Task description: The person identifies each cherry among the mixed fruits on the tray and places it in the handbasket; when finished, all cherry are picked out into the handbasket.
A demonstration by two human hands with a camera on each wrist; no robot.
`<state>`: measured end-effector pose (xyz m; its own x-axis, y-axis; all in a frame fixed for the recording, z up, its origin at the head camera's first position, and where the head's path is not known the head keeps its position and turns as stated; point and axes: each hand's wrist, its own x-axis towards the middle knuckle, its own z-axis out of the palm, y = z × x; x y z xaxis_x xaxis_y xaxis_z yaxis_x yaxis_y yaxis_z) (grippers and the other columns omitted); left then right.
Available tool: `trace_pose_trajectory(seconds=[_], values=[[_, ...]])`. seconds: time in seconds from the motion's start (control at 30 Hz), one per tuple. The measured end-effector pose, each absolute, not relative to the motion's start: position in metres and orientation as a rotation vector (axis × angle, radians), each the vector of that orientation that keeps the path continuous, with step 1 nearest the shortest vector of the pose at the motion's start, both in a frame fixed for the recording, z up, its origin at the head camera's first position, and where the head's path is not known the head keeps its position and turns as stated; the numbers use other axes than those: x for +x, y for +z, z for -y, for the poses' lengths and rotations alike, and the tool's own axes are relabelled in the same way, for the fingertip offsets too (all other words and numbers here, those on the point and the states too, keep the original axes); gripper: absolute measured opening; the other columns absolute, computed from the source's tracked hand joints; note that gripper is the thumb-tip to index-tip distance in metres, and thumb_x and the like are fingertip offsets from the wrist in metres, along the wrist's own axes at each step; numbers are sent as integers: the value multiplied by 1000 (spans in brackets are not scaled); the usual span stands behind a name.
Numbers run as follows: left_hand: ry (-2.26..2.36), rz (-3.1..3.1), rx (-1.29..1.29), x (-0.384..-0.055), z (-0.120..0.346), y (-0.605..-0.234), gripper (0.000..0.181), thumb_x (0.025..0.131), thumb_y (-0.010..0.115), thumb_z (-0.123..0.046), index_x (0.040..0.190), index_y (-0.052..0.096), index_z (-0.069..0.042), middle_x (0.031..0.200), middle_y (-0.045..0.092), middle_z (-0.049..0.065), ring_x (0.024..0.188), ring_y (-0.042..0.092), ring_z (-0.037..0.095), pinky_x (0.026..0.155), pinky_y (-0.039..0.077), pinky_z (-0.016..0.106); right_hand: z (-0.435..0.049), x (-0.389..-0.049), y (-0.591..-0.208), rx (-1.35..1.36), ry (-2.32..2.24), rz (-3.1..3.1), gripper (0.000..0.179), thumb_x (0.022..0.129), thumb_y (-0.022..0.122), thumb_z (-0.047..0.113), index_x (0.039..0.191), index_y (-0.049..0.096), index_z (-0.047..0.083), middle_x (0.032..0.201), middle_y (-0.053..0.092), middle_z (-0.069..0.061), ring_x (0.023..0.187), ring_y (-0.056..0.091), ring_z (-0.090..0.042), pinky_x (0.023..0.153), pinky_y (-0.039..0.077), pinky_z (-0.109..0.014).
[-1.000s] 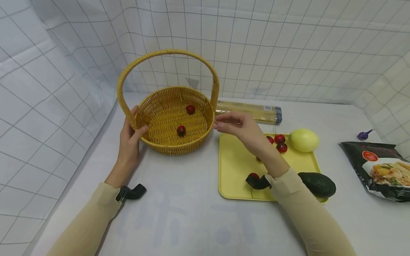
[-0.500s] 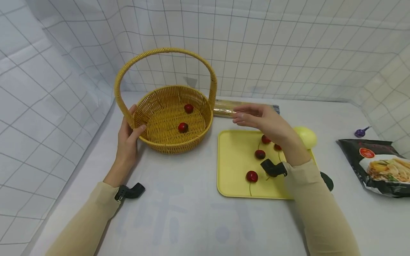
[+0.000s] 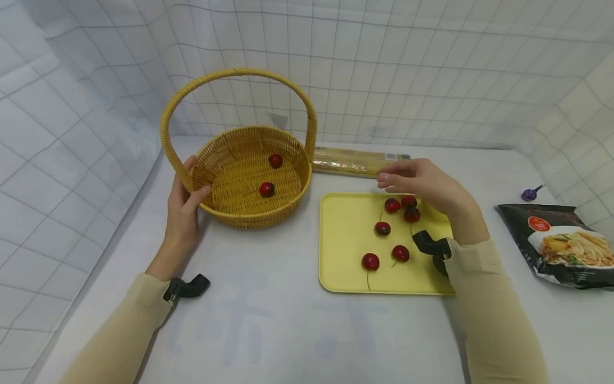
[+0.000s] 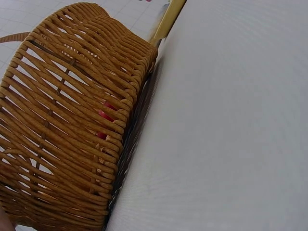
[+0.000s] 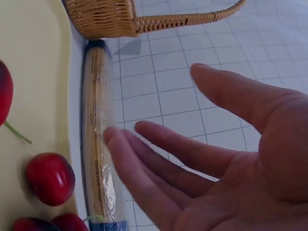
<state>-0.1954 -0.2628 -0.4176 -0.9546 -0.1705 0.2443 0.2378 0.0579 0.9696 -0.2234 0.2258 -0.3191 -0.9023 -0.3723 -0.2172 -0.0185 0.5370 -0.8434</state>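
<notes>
My left hand [image 3: 182,216] grips the left side of a round wicker basket [image 3: 254,220], thumb over the rim and fingers outside. Its tall handle arches above it. Inside lie two dark red cherries, one nearer cherry [image 3: 266,189] and one farther back [image 3: 275,160]. My right hand [image 3: 431,186] hovers over the far right part of a yellow tray [image 3: 338,229]. Nothing is in it; thumb and fingers are spread apart in the right wrist view. Several stemmed cherries lie on the tray, among them a cherry [image 3: 370,262] near its front edge.
A long clear packet of dry noodles [image 3: 352,161] lies behind the tray. A pale yellow fruit [image 3: 434,212] and a dark green avocado [image 3: 439,265] are mostly hidden by my right arm. A black food bag [image 3: 558,245] and a small purple object [image 3: 531,193] lie farther right.
My right hand has moved from beside the basket's right rim rightward over the tray. My left hand keeps its hold on the basket. The view has shifted slightly.
</notes>
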Motion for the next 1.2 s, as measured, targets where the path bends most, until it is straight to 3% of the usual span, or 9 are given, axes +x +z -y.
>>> trace_pose_trajectory(seconds=[0.2, 0.37, 0.57, 0.83, 1.2], values=[[-2016, 1993, -87, -195, 263, -417, 69, 99, 59, -9, 164, 38, -23, 169, 34, 2, 151, 34, 21, 117, 28, 28, -227, -220, -321, -306, -977, -2572, 61, 103, 66, 47, 145, 62, 3, 142, 65, -18, 118, 61, -31, 111, 44, -57], [-2027, 1986, -102, -197, 261, -415, 70, 99, 57, -9, 164, 38, -23, 169, 34, 3, 150, 34, 22, 119, 25, 33, -231, -220, -322, -347, -831, -2582, 47, 105, 65, 29, 141, 63, 0, 139, 66, -23, 121, 65, -35, 108, 45, -59], [-2045, 1964, -94, -197, 263, -415, 70, 98, 57, -7, 164, 38, -23, 169, 34, 4, 150, 34, 22, 120, 25, 33, -226, -221, -325, -462, -720, -2586, 32, 97, 75, 12, 126, 71, 0, 123, 74, -20, 111, 70, -33, 97, 52, -52], [-2055, 1950, -107, -198, 262, -417, 70, 99, 58, -8, 164, 38, -23, 169, 33, 3, 151, 33, 23, 120, 25, 32, -212, -222, -336, -469, -728, -2619, 15, 92, 82, 16, 106, 80, 9, 103, 79, -6, 97, 69, -24, 91, 50, -44], [-2011, 1997, -85, -198, 262, -418, 70, 98, 57, -10, 164, 38, -24, 169, 32, 2, 151, 33, 22, 121, 24, 35, -199, -224, -346, -457, -767, -2669, 18, 93, 83, 19, 106, 81, 7, 105, 79, -10, 102, 68, -29, 93, 50, -49]])
